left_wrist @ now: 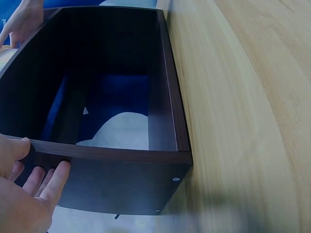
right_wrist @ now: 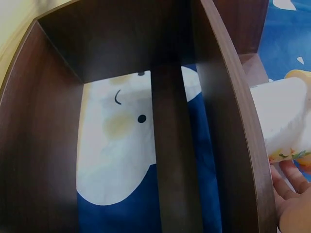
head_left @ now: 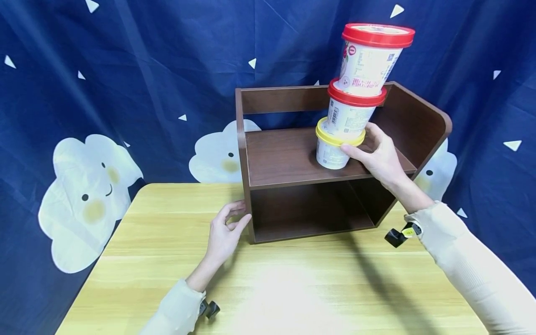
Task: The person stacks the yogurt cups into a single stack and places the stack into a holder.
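Observation:
Three white tubs lean slightly to the right in one stack at the upper board of a dark brown two-level shelf. The lowest is a tub with a yellow lid; above it come a middle tub with a red lid and a larger top tub with a red lid. My right hand grips the yellow-lidded tub from the right, thumb at the front of its lid. My left hand holds the shelf's left side panel, thumb on the front edge and fingers against the outer face.
The shelf stands on a light wooden table, turned slightly. Its right side panel rises beside the right hand. Behind hangs a dark blue curtain with clouds and triangles. A small black device is on the right wrist.

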Demonstrator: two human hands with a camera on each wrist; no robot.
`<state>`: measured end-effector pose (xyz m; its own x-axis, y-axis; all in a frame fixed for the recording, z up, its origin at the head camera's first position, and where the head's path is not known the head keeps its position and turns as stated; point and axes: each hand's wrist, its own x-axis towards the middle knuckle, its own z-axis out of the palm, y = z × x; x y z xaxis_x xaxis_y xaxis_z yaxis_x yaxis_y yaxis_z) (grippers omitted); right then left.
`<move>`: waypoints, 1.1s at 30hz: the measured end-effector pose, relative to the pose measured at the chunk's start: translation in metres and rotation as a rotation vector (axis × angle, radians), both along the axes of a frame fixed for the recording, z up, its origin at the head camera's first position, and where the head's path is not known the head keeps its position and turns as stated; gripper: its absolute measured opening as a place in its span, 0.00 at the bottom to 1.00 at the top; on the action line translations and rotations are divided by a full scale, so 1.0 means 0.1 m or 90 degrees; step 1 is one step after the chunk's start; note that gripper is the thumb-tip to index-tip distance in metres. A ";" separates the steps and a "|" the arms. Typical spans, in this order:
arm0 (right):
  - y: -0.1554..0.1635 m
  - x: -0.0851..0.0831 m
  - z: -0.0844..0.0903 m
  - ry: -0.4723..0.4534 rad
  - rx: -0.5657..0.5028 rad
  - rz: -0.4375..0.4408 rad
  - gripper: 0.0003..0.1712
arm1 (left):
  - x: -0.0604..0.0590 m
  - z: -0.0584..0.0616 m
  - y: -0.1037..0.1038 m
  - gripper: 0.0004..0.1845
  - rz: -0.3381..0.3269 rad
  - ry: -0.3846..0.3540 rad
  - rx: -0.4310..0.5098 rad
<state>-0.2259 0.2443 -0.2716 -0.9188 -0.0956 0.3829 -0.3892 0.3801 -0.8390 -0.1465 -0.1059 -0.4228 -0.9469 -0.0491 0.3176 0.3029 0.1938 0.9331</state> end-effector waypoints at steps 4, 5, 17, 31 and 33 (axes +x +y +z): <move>0.02 0.07 -0.01 0.014 0.015 -0.016 0.38 | -0.04 -0.10 -0.04 0.17 -0.016 0.018 0.019; 0.02 0.10 -0.01 0.018 0.020 -0.024 0.38 | -0.05 -0.13 -0.06 0.17 -0.020 0.024 0.027; 0.13 0.52 -0.07 0.076 -0.018 -0.020 0.36 | 0.09 0.02 -0.15 0.17 -0.043 0.078 0.009; 0.21 0.93 -0.29 0.228 0.144 0.004 0.46 | 0.37 0.23 -0.29 0.27 -0.019 0.109 -0.252; 0.22 0.98 -0.33 0.245 0.178 -0.005 0.46 | 0.41 0.26 -0.31 0.31 -0.021 0.108 -0.296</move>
